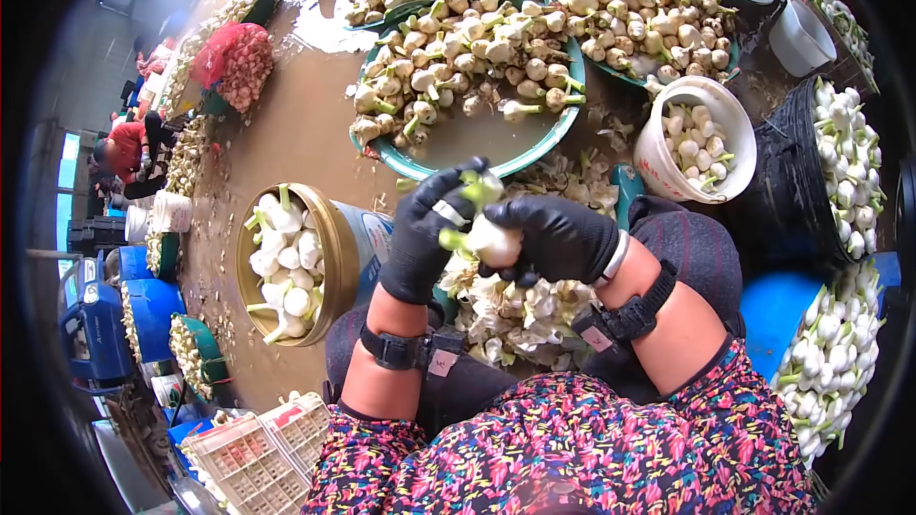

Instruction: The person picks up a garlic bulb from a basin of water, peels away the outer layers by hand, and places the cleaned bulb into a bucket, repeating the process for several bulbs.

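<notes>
Both of my hands wear black gloves and meet above my lap. My right hand is closed around a white garlic bulb, whose short green stem points left. My left hand has its fingers curled beside the bulb, with a green-and-white piece of garlic stem at the fingertips. A white band shows across its fingers. Below the hands lies a heap of garlic skins. In front, a green-rimmed basin holds unpeeled garlic bulbs and murky water.
A gold-rimmed bucket of peeled garlic stands at left, a white bucket of bulbs at right. Another heaped basin sits behind. A black tub and piled white garlic flank me. A person sits far left; a crate lies nearby.
</notes>
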The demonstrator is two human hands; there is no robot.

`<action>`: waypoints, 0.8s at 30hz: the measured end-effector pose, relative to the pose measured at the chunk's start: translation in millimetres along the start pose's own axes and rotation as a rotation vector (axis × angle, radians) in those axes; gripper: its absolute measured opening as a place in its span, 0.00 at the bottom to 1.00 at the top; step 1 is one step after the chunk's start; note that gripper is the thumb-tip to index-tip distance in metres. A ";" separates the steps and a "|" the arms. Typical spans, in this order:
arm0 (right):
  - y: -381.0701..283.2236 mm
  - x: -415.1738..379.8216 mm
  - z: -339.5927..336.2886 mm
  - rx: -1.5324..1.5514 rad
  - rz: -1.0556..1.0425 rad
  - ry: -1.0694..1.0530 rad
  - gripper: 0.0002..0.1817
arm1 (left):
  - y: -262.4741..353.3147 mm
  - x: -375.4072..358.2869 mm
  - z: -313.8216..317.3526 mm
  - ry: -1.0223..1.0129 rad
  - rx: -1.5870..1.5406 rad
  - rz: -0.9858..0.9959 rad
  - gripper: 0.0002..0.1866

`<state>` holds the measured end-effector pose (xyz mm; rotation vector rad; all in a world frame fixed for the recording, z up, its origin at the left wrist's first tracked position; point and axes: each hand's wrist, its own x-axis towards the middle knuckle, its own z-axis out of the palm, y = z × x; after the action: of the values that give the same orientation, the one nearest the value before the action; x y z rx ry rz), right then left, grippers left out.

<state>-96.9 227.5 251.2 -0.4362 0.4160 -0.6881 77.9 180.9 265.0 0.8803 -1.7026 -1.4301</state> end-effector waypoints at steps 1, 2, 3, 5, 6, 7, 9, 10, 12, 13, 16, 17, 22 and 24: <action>0.6 1.9 -5.1 0.000 -0.100 -0.009 0.23 | 4.4 0.1 0.2 0.060 -0.051 -0.115 0.17; -0.8 1.9 -9.1 0.000 -0.157 0.047 0.21 | 2.5 -0.4 -5.7 0.053 -0.002 -0.135 0.18; -2.7 2.5 -10.1 -0.003 -0.230 0.071 0.20 | 3.9 0.6 -10.1 0.047 0.048 -0.151 0.20; -5.6 -0.9 -9.2 -0.073 -0.305 0.171 0.20 | 8.3 -2.8 -11.3 -0.102 -0.634 -0.281 0.23; -5.5 -0.3 -9.4 -0.069 -0.306 0.172 0.20 | 14.6 -3.8 -3.2 -0.080 -0.397 -0.197 0.23; -5.0 1.2 -9.4 -0.039 -0.327 0.150 0.19 | 20.4 -4.3 4.7 -0.056 -0.162 -0.113 0.22; -3.6 3.2 -2.3 -0.010 -0.339 0.130 0.19 | 18.4 -5.2 3.0 -0.008 -0.219 -0.184 0.21; -5.0 3.1 8.9 0.036 -0.338 0.270 0.13 | 18.1 -5.0 2.1 0.039 -0.273 -0.248 0.19; -10.6 10.8 6.0 0.018 -0.426 0.126 0.07 | 19.1 -2.5 -1.4 0.036 -0.212 -0.234 0.17; -6.2 12.3 2.3 0.018 -0.423 0.124 0.07 | 19.6 -3.8 -2.9 0.034 -0.148 -0.233 0.14; -6.9 13.2 3.7 -0.822 -1.019 0.574 0.05 | 13.8 -1.1 -11.5 0.011 0.194 0.059 0.10; -8.1 1.8 8.2 -1.216 -1.113 0.559 0.08 | 10.5 0.8 -17.5 -0.020 0.469 0.312 0.08; 32.5 3.3 9.0 -1.704 0.151 0.004 0.23 | 7.9 6.9 -31.8 -0.027 0.752 0.516 0.09; 26.5 -3.7 -1.4 -1.647 0.029 0.253 0.25 | 3.1 -2.1 -21.9 0.048 0.374 0.262 0.10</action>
<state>-86.6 248.0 237.3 -1.8906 1.2010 -0.2204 97.8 172.5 270.2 0.8389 -2.0008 -0.9273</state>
